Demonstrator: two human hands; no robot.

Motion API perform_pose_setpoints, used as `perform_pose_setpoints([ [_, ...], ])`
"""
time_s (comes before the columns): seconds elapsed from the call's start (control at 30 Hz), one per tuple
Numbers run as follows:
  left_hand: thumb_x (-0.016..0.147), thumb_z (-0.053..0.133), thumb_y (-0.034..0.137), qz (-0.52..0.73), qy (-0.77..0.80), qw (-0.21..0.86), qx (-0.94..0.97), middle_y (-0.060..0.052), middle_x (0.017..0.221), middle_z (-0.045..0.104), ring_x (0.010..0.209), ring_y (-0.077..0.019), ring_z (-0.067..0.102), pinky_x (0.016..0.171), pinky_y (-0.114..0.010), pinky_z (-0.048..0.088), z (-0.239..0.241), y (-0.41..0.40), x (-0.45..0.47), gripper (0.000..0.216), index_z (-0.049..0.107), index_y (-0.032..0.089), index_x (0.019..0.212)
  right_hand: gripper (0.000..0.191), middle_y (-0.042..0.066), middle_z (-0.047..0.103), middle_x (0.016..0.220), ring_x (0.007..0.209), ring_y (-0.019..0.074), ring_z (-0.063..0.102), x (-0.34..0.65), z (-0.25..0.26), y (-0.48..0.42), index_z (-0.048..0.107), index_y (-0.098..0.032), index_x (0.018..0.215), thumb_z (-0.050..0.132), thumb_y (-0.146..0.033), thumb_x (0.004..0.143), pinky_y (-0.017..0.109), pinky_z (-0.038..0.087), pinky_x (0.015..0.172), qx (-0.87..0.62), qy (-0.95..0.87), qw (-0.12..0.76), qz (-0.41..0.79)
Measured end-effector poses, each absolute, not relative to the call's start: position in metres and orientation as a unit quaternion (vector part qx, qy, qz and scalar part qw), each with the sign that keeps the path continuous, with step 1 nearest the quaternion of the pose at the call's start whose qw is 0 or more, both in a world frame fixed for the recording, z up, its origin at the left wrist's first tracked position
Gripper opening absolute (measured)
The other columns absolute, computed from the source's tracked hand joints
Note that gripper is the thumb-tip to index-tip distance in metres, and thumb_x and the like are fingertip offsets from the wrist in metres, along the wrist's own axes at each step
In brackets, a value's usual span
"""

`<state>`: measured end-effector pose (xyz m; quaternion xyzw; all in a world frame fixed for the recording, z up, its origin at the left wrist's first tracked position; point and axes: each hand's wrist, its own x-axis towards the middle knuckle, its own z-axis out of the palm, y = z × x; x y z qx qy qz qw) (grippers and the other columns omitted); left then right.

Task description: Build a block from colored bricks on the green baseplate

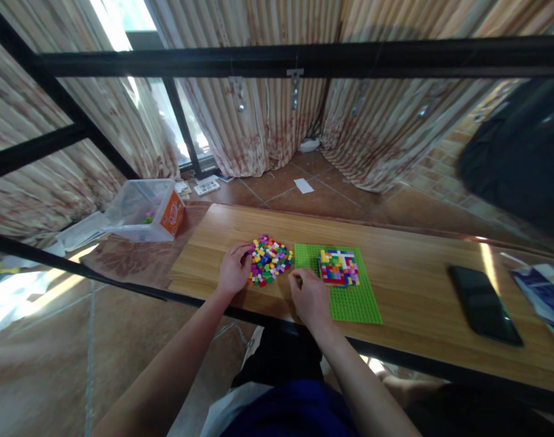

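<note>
A pile of small coloured bricks [268, 261] lies on the wooden table [413, 273]. To its right lies a green baseplate [350, 297] carrying a multicoloured block of stacked bricks [339, 267]. My left hand [234, 270] rests at the pile's left edge, fingers curled against the bricks. At the baseplate's left edge, my right hand [310, 296] has its fingers pinched together near a small piece that I cannot make out.
A black phone [484, 305] lies on the table's right part, with papers [545, 294] beyond it. A clear plastic box with an orange label [147, 210] sits on a lower surface at left. Black frame bars [277, 60] cross the view. Curtains hang behind.
</note>
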<state>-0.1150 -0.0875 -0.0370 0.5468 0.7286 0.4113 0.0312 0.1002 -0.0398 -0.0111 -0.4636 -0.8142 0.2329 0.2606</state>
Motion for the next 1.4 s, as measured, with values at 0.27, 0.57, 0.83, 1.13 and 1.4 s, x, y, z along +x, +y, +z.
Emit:
perform_pose_setpoints([
  [0.27, 0.09, 0.051, 0.023, 0.41, 0.73, 0.026, 0.546, -0.009, 0.116, 0.068, 0.112, -0.0222, 0.062, 0.104, -0.042, 0.05, -0.039, -0.087, -0.117, 0.023, 0.068, 0.02, 0.105, 0.022, 0.006, 0.076, 0.088, 0.078, 0.0214, 0.069, 0.158, -0.006, -0.049, 0.074, -0.024, 0.084, 0.06, -0.04, 0.083, 0.033, 0.052, 0.072, -0.501, -0.686, 0.362, 0.384],
  [0.57, 0.089, 0.051, 0.024, 0.405, 0.732, 0.027, 0.547, -0.008, 0.116, 0.068, 0.112, -0.0228, 0.062, 0.104, -0.042, 0.05, -0.039, -0.087, -0.118, 0.024, 0.068, 0.021, 0.105, 0.027, 0.009, 0.076, 0.09, 0.077, 0.0218, 0.067, 0.208, 0.002, -0.013, 0.077, -0.022, 0.09, 0.058, -0.04, 0.083, 0.033, 0.051, 0.07, -0.556, -0.681, 0.403, 0.255],
  [0.83, 0.09, 0.05, 0.024, 0.404, 0.733, 0.024, 0.547, -0.009, 0.116, 0.068, 0.112, -0.0229, 0.062, 0.104, -0.043, 0.049, -0.04, -0.086, -0.118, 0.024, 0.068, 0.02, 0.105, 0.029, 0.01, 0.076, 0.089, 0.071, 0.022, 0.066, 0.2, -0.003, 0.002, 0.074, -0.019, 0.088, 0.054, -0.04, 0.085, 0.034, 0.048, 0.068, -0.558, -0.721, 0.362, 0.193],
  [1.13, 0.09, 0.05, 0.024, 0.4, 0.732, 0.023, 0.551, -0.008, 0.117, 0.068, 0.113, -0.0229, 0.062, 0.104, -0.042, 0.049, -0.042, -0.087, -0.118, 0.024, 0.068, 0.021, 0.105, 0.029, 0.009, 0.075, 0.089, 0.074, 0.0215, 0.066, 0.199, -0.004, 0.003, 0.074, -0.021, 0.085, 0.052, -0.039, 0.09, 0.033, 0.047, 0.071, -0.527, -0.759, 0.354, 0.147],
  [1.4, 0.09, 0.05, 0.024, 0.404, 0.732, 0.022, 0.548, -0.008, 0.116, 0.067, 0.112, -0.0228, 0.062, 0.104, -0.042, 0.049, -0.043, -0.086, -0.119, 0.023, 0.068, 0.02, 0.105, 0.025, 0.008, 0.074, 0.088, 0.08, 0.0218, 0.067, 0.198, -0.011, 0.005, 0.075, -0.021, 0.084, 0.055, -0.036, 0.089, 0.034, 0.05, 0.075, -0.503, -0.763, 0.38, 0.145],
])
